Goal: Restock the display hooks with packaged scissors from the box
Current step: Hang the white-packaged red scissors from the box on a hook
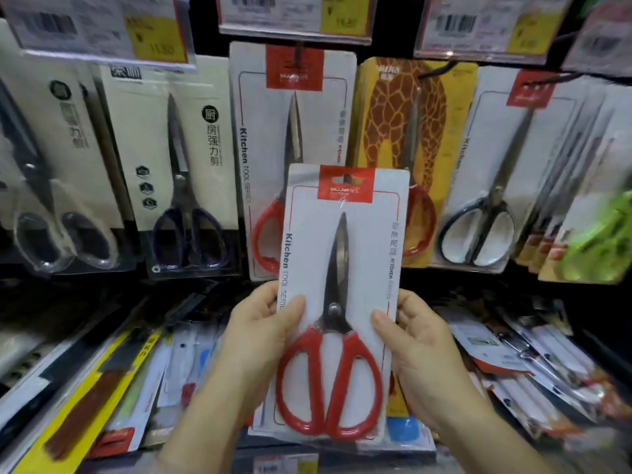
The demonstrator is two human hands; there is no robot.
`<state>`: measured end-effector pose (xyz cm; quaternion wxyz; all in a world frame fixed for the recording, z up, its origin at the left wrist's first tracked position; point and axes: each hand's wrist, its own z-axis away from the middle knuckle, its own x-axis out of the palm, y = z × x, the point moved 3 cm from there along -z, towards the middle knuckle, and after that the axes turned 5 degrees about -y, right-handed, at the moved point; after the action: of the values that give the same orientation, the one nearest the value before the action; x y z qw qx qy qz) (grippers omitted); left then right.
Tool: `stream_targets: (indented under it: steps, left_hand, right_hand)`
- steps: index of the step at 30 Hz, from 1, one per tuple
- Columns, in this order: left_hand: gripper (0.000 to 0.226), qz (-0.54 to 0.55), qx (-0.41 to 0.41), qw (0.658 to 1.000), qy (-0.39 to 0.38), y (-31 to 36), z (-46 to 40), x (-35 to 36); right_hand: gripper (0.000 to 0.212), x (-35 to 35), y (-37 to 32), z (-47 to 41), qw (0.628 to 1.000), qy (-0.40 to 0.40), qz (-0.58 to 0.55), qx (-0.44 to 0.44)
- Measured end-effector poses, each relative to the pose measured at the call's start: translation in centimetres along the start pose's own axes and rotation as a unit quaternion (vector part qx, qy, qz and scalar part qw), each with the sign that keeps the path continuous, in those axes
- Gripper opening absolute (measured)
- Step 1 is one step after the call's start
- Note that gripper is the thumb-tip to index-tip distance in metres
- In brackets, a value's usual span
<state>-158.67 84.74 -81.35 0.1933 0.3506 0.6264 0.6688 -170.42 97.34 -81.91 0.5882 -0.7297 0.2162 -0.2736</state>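
At about nine o'clock in the view, on the far left of the display wall, hangs a blister pack of black-handled scissors [51, 186], its clear plastic catching glare, and just to its right hangs a cream card holding dark blue-handled scissors [181, 186] with black characters printed down its right side. Price tags [102, 27] with barcodes and yellow patches run along the top edge, from ten to two o'clock. Lower down, at about seven o'clock, long flat packs [102, 388] lie tilted on a shelf, one with a yellow border. The left hand [260, 340] is curled around the left edge of the held scissors pack [338, 302], thumb pressed flat on the front of the card, the other fingers hidden behind it. This pack is upright at the centre of the view, a white card with a red label at the top, "Kitchen TOOL SERIES" down its left side, and red-handled scissors pointing up. Directly behind it at twelve o'clock hangs a matching pack [294, 138] on a hook [299, 51], partly covered by the held one. The right hand [417, 343] grips the card's right edge the same way, thumb on the front and fingers wrapped behind. Behind it at one o'clock hangs a giraffe-patterned pack [410, 131], and at about two o'clock a white card with black-handled scissors [485, 186]. At four o'clock more packs [533, 371] lie fanned on the lower shelf.
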Motion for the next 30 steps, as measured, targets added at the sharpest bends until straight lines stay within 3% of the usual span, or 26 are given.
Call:
stream_targets:
  steps: [13,17,20,24,27,30]
  left_hand:
    - [0.014,-0.086,0.017,0.996,0.025,-0.7,-0.1,1.6]
    - [0.016,-0.103,0.02,0.994,0.01,-0.8,-0.4,1.6]
    - [0.016,-0.112,0.013,0.994,0.014,-0.8,-0.4,1.5]
    - [0.018,-0.098,0.001,0.995,0.026,0.2,-0.2,1.7]
    - [0.02,-0.051,-0.011,0.998,0.042,0.6,-0.1,2.0]
    - [0.023,0.004,-0.01,0.997,0.072,1.2,-0.1,2.2]
  right_hand:
    - [0.016,-0.8,0.1,-0.2,0.997,0.04,0.057,0.014]
    - [0.04,-0.4,0.0,-0.2,0.996,0.057,0.068,0.003]
    - [0.034,-0.5,0.1,-0.3,0.996,0.056,0.069,0.002]
    - [0.017,-0.7,-0.8,-0.8,0.997,0.024,0.066,0.026]
    - [0.01,-1.3,-1.3,-0.3,0.997,-0.044,0.051,0.049]
    - [0.028,-2.2,-1.1,1.1,0.985,-0.125,0.008,0.114]
